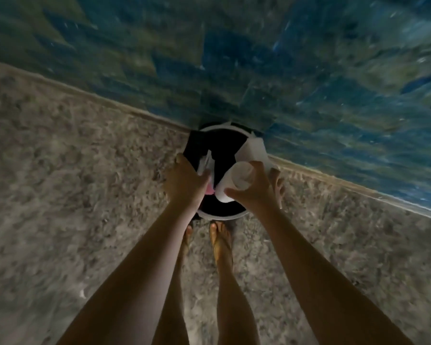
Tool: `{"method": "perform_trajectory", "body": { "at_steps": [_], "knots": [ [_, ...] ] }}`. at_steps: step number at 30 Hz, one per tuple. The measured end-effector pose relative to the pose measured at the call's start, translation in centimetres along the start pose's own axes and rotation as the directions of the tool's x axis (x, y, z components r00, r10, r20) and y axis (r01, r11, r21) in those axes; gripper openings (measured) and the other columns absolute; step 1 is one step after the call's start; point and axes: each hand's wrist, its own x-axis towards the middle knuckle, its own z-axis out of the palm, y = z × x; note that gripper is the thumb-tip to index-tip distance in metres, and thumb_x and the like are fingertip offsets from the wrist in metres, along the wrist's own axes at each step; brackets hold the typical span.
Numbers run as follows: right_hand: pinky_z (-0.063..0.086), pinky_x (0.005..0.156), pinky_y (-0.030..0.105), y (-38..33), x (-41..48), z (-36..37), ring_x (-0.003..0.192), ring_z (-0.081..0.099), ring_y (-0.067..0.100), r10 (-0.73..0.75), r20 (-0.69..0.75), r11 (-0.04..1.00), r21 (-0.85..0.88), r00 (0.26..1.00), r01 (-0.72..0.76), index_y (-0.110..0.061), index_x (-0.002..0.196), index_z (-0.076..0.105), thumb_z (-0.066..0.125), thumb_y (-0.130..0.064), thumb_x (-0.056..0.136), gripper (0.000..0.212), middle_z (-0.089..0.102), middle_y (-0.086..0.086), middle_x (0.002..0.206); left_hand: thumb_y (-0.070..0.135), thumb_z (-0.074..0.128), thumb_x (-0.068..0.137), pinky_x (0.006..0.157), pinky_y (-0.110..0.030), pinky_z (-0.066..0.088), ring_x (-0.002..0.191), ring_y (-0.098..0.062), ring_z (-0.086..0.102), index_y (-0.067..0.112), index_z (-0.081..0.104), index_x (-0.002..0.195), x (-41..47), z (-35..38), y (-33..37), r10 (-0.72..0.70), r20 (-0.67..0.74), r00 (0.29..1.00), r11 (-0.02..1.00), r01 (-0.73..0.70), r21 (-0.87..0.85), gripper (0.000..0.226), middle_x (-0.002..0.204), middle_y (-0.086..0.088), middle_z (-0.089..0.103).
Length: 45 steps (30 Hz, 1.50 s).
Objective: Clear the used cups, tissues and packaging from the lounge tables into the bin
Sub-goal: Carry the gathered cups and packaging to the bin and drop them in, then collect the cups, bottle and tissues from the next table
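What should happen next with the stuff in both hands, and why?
Probably just let go: the right hand grips a white cup and tissue, the left hand grips packaging, and both are above the open bin.

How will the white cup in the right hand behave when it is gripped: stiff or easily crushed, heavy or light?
The white cup looks like thin paper, so it would probably dent under a firm squeeze. The right hand holds it tilted, together with white paper, and nothing spills, so it seems light and likely empty.
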Motion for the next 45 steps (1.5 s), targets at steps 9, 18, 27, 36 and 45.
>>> {"method": "perform_trajectory", "body": {
  "at_steps": [9,18,27,36,45],
  "knots": [
    [0.021,0.108,0.051,-0.6,0.6,-0.5,0.139,0.013,0.03,-0.171,0.036,0.985,0.0,0.985,0.172,-0.031,0.14,0.025,0.074,-0.043,0.068,0.087,0.015,0.009,0.152,0.04,0.059,0.08,0.072,-0.042,0.052,0.096,-0.034,0.059,0.01,0.034,0.13,0.0,-0.5,0.3,0.066,0.066,0.996,0.997,-0.069,0.044,0.063,0.113,-0.014,0.058],
    [0.043,0.092,0.044,-13.1,-4.0,-8.2,0.109,0.052,0.024,-0.685,-0.08,0.715,0.113,0.724,0.69,-0.011,0.117,0.054,0.068,-0.028,0.08,0.043,0.055,0.008,0.117,0.042,0.061,0.08,0.081,-0.041,0.051,0.103,-0.026,0.059,0.018,0.045,0.126,-2.9,-14.1,4.3,0.231,-0.284,0.931,0.963,-0.26,-0.069,0.054,0.112,-0.008,0.062],
    [0.041,0.092,0.032,-30.6,-15.2,-15.6,0.108,0.053,0.019,-0.951,-0.109,0.265,0.199,0.29,0.943,-0.006,0.117,0.055,0.056,-0.03,0.084,0.04,0.059,0.008,0.115,0.03,0.068,0.079,0.08,-0.026,0.043,0.107,-0.02,0.058,0.015,0.051,0.12,-14.2,-34.3,3.9,0.226,-0.679,0.698,0.923,-0.377,-0.081,0.046,0.113,-0.007,0.064],
    [0.042,0.092,0.04,-45.2,-33.3,-13.9,0.106,0.056,0.029,-0.984,-0.037,-0.178,0.297,-0.175,0.938,-0.003,0.117,0.056,0.049,-0.039,0.083,0.05,0.06,0.013,0.114,0.039,0.067,0.077,0.087,-0.031,0.045,0.106,-0.019,0.057,0.014,0.053,0.119,-30.2,-49.1,-5.3,-0.023,-0.9,0.435,0.981,-0.165,-0.105,0.05,0.113,-0.007,0.062],
    [0.04,0.097,0.042,-52.7,-55.4,-4.2,0.115,0.049,0.024,-0.828,0.085,-0.439,0.515,-0.554,0.736,-0.008,0.121,0.053,0.061,-0.022,0.087,0.038,0.054,0.008,0.124,0.03,0.07,0.078,0.09,-0.03,0.046,0.108,-0.017,0.056,0.018,0.052,0.122,-48.8,-55.6,-19.3,-0.3,-0.946,0.122,0.954,0.042,-0.297,0.049,0.12,-0.002,0.059]
  ]
}}
